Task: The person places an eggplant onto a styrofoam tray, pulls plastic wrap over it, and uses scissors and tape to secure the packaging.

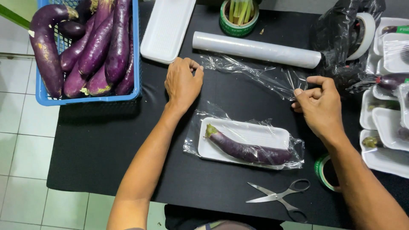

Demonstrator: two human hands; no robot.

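Observation:
A purple eggplant (247, 149) lies on a white foam tray (255, 133) wrapped in clear film, in the middle of the black table (106, 145). Beyond it, a sheet of cling film (255, 74) stretches out from a long roll (255, 50). My left hand (183, 83) pinches the film's left corner. My right hand (319, 102) pinches its right corner. Both hands hover just above the table, behind the wrapped tray.
A blue basket (42, 96) with several eggplants stands at the back left. An empty white tray (166, 27) and a green tape roll (238, 19) lie at the back. Scissors (279, 196) rest near the front edge. Wrapped trays (383, 123) are stacked at the right, beside a black bag (341, 34).

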